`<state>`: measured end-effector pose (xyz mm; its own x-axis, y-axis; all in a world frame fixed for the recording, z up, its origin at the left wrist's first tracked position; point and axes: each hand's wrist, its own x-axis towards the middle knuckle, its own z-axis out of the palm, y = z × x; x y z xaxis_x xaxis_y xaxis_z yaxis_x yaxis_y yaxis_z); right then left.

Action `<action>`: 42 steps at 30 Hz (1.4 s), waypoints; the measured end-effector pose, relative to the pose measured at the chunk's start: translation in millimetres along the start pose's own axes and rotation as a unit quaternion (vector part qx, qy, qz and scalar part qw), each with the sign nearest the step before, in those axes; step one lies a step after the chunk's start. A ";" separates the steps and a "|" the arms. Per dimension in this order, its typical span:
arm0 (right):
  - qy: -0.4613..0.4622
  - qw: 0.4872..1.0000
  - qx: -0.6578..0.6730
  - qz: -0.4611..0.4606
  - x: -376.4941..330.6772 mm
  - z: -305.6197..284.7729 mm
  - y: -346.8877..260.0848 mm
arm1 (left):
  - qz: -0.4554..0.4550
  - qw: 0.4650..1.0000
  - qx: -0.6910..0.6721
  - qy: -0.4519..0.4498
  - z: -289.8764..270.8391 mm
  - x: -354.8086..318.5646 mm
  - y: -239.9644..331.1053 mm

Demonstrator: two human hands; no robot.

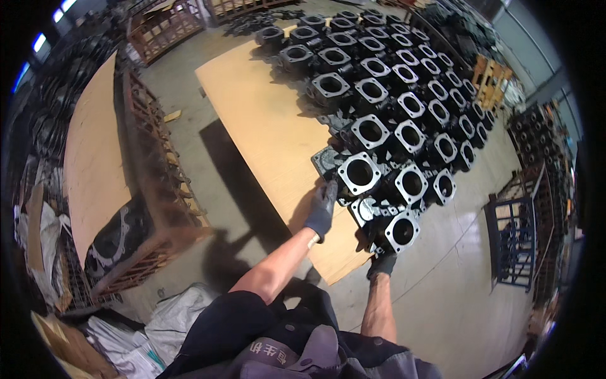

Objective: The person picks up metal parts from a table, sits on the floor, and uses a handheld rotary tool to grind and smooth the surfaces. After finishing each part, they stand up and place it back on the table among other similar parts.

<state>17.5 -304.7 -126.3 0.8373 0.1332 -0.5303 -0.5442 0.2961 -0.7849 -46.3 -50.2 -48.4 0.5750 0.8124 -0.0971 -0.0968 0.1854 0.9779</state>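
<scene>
Left hand (322, 207) (gloved) extends beyond right hand (382, 266).

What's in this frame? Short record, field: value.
left hand: dark-gloved, at the side of a black casting with a pale, squarish flange; grip unclear
right hand: dark-gloved, at the nearest casting; grip partly hidden
work surface: tan board, bare along its left side
parts: rows of similar black castings, round openings facing up
left side: rusty metal crate, tan sheet on top
right side: dark blue rack
</scene>
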 end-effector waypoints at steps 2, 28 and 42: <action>-0.010 0.999 -0.038 -0.036 -6.9 -4.8 -28.0 | 0.002 0.975 0.205 -0.086 -26.5 -2.1 58.6; 0.110 0.993 -0.025 0.031 127.3 -44.4 -26.0 | 0.007 0.874 0.487 0.011 -365.9 -195.4 -36.0; 0.277 0.927 -0.197 0.162 -76.9 -60.8 15.8 | 0.017 0.915 0.372 0.153 -409.0 -49.4 166.3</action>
<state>-58.7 -367.8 -117.4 0.5316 -0.3828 -0.7556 -0.8301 -0.0580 -0.5546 -423.1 166.6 43.3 0.3163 0.9487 -0.0008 0.5353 -0.1778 0.8257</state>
